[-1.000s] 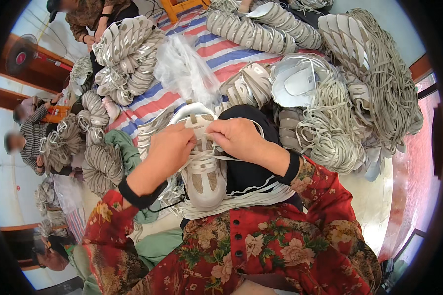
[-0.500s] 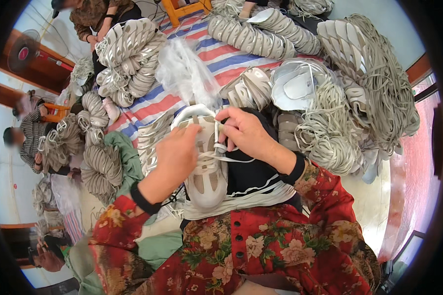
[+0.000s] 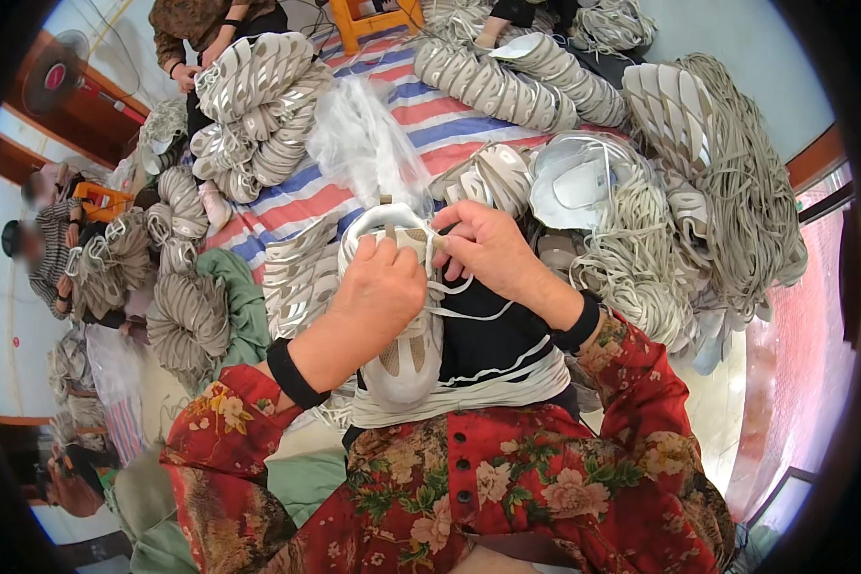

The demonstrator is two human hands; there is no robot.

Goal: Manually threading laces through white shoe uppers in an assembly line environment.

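A beige and white sneaker upper lies in front of me, its toe towards my body and its collar away. My left hand is closed over the middle of its lacing area; the fingertips are bent down and what they pinch is hidden. At the right-hand eyelet edge, my right hand pinches the shoelace with thumb and forefinger. Loops of the white shoelace hang off that side across dark cloth on my lap. A bundle of pale laces lies across my lap.
Stacked uppers stand left of my work, and a lace-covered heap rises at the right. Beyond lie a clear plastic bag and striped sheeting. Co-workers sit at far left; an orange stool stands at the back.
My left hand has moved right and a little away, from the upper's left edge onto its lacing area. My right hand stays at the right eyelet edge.
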